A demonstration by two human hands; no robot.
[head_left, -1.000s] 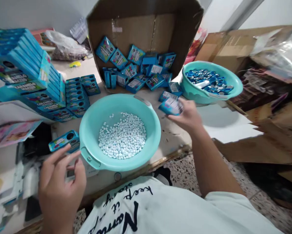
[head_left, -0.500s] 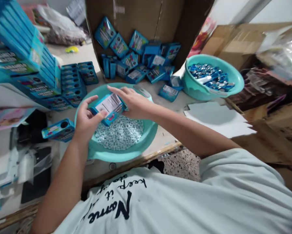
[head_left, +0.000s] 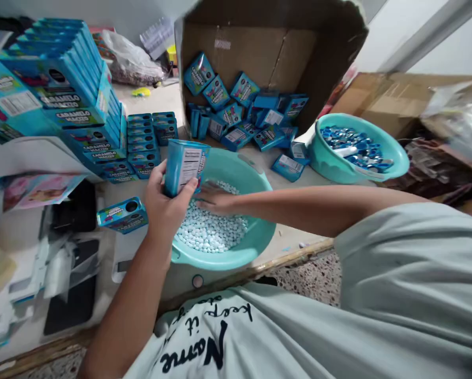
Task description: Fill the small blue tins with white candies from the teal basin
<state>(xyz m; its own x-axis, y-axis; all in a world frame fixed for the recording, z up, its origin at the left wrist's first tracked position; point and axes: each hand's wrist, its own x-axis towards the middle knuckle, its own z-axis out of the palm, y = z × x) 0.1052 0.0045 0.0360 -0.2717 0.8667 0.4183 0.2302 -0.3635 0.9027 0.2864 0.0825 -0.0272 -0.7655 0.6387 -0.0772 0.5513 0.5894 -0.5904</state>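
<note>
My left hand (head_left: 167, 202) is closed around a small blue candy box (head_left: 186, 166), held upright over the left side of a turquoise basin (head_left: 259, 231). The box's white printed label faces right, and my thumb presses on its lower front. Pale blue, pebble-like candies (head_left: 214, 231) cover the bottom of the basin. My right hand (head_left: 218, 201) reaches down among them with fingers stretched out, slightly blurred and partly hidden behind the box. Left of the basin, another blue candy box (head_left: 123, 215) lies on the table.
Tall stacks of blue boxes (head_left: 81, 100) stand at the left. An open cardboard carton (head_left: 255, 52) behind the basin holds several blue boxes. To the right, a second turquoise basin (head_left: 326, 163) contains blue-and-silver wrapped pieces. A black phone-like slab (head_left: 72, 300) lies front left.
The box has gone from lying tilted between both hands to standing upright in my left hand. My right hand has left it and dropped into the candies. The view has shifted left.
</note>
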